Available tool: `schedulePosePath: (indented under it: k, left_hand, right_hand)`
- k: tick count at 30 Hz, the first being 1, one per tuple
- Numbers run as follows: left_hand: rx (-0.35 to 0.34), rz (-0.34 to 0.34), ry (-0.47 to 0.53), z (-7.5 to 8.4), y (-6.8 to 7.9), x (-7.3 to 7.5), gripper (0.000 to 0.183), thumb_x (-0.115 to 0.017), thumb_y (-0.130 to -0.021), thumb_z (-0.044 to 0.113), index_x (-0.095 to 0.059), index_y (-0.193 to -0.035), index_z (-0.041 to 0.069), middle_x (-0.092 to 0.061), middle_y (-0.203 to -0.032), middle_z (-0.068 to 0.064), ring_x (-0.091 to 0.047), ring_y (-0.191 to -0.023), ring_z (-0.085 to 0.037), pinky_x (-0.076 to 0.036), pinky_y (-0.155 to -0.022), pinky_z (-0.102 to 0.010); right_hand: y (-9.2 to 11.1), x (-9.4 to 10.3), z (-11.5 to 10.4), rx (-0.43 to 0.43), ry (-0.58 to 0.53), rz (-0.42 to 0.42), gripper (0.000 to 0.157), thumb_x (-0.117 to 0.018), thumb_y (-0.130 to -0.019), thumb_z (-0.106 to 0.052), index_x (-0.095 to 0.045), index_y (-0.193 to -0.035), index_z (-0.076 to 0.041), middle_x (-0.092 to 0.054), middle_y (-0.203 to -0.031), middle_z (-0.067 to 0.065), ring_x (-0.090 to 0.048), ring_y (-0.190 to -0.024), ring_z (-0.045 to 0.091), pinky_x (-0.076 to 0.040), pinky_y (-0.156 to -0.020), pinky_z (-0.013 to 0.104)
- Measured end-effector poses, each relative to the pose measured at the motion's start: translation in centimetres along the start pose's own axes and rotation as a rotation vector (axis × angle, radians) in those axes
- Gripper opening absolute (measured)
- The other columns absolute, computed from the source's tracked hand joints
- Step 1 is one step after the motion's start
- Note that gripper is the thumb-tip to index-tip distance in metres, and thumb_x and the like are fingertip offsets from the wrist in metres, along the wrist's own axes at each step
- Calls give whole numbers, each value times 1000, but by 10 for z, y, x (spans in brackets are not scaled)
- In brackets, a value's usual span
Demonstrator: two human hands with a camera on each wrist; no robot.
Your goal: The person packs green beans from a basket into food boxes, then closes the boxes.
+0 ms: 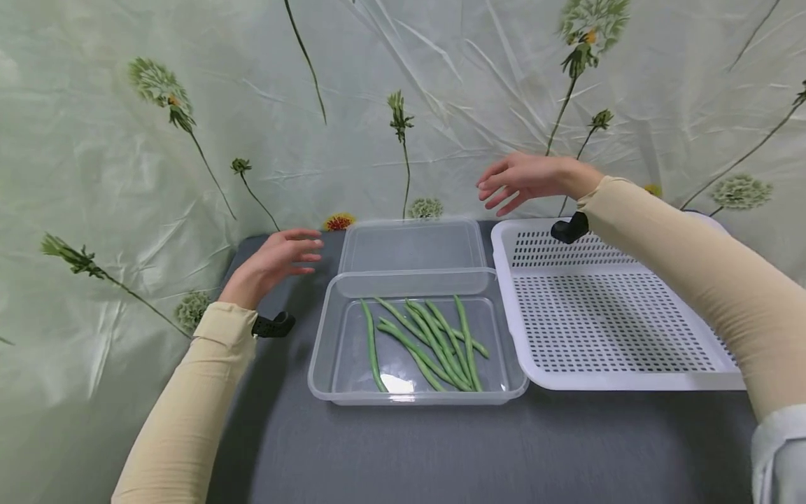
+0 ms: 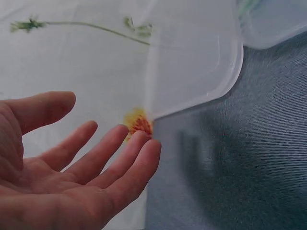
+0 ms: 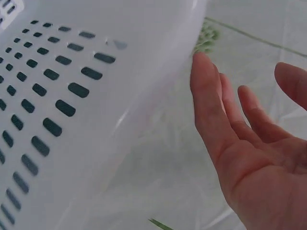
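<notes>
Several green beans [image 1: 441,343] lie loose in a clear plastic container [image 1: 317,350] in the middle of the head view. Behind it is a clear lid [image 1: 412,245], close against the container's far rim. My left hand [image 1: 277,259] hovers left of the lid with fingers spread and nothing in it; the left wrist view shows its bare palm [image 2: 72,191] near the lid's corner. Above the far left corner of a white perforated basket [image 1: 513,308], my right hand [image 1: 525,180] is held in the air. Its palm [image 3: 268,167] is bare too, with the fingers loosely extended.
A dark grey cloth [image 1: 403,448] covers the table under the containers. A pale flower-printed sheet [image 1: 208,140] hangs behind and to the left. The basket stands right beside the container, and my right forearm [image 1: 680,259] passes over it.
</notes>
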State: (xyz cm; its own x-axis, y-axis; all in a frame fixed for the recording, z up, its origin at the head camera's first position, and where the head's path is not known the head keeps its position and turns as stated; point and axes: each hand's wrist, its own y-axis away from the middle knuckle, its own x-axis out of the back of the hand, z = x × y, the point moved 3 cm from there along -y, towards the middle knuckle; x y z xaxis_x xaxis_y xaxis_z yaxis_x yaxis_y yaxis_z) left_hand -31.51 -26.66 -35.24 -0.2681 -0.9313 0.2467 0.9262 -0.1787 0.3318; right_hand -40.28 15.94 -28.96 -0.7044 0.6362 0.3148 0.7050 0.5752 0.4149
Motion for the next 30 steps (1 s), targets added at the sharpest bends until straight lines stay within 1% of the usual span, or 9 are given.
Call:
schedulePosePath:
  k: [4, 8, 12, 15, 18, 21, 23, 26, 30]
  left_hand:
    - [32, -29, 5, 0, -15, 1, 57, -50, -103, 14, -27, -153, -2, -33, -152, -24, -38, -135, -42, -36, -107, -52]
    - [58, -53, 11, -1, -27, 1, 58, -47, -105, 16, -21, -154, -3, -31, -152, -28, -36, -136, -44, -36, -107, -52]
    - [102, -78, 32, -1, -38, 2, 65, -47, -105, 18, -12, -155, -2, -27, -153, -30, -32, -138, -45, -36, -107, -53]
    - [144, -77, 73, -2, -46, 2, 68, -47, -105, 20, -7, -156, 0, -24, -154, -30, -30, -139, -46, -36, -107, -53]
    - [187, -55, 137, -3, -54, 3, 71, -50, -103, 20, -7, -157, 2, -22, -155, -29, -28, -140, -45, -35, -107, -53]
    - [218, -51, 177, -6, -59, 2, 72, -52, -102, 19, -7, -157, 3, -21, -156, -27, -26, -141, -43, -35, -108, -53]
    - [224, -67, 191, -9, -62, 2, 72, -50, -103, 18, -5, -157, 4, -18, -157, -27, -25, -142, -43, -35, -108, -52]
    - [220, -95, 223, -11, -66, 2, 67, -45, -105, 17, -4, -157, 4, -17, -158, -26, -23, -143, -41, -35, -108, -51]
    - [216, -125, 275, -13, -70, 2, 59, -37, -108, 15, -7, -157, 4, -16, -159, -25, -22, -144, -39, -33, -110, -51]
  right_hand:
    - [-11, 3, 10, -54, -36, -34, 57, -46, -106, -18, -23, -151, 8, -39, -143, 27, -47, -129, 38, -46, -98, 49]
    - [-20, 4, 20, -120, -15, -64, 59, -45, -106, -18, -18, -152, 7, -44, -140, 25, -43, -132, 41, -49, -95, 44]
    - [-29, 4, 29, -182, -35, -86, 59, -46, -106, -18, -18, -151, 7, -56, -122, 19, -47, -129, 42, -51, -87, 38]
    - [-34, 1, 34, -224, -85, -105, 57, -45, -106, -16, -18, -151, 7, -56, -112, 15, -46, -129, 43, -52, -81, 36]
    - [-38, 0, 36, -242, -105, -127, 56, -43, -107, -14, -16, -151, 6, -51, -115, 16, -43, -132, 43, -52, -77, 33]
    - [-40, 0, 38, -244, -113, -155, 55, -40, -107, -12, -12, -152, 6, -43, -127, 19, -38, -135, 42, -51, -78, 31]
    - [-43, 1, 40, -245, -114, -163, 54, -39, -107, -10, -13, -152, 6, -39, -136, 22, -36, -137, 41, -50, -77, 30]
    - [-46, 3, 44, -248, -135, -187, 55, -37, -107, -5, -9, -153, 5, -25, -151, 25, -30, -141, 40, -51, -80, 30]
    - [-49, 7, 51, -245, -168, -194, 55, -36, -106, 0, -7, -153, 5, -17, -157, 25, -29, -141, 39, -51, -88, 33]
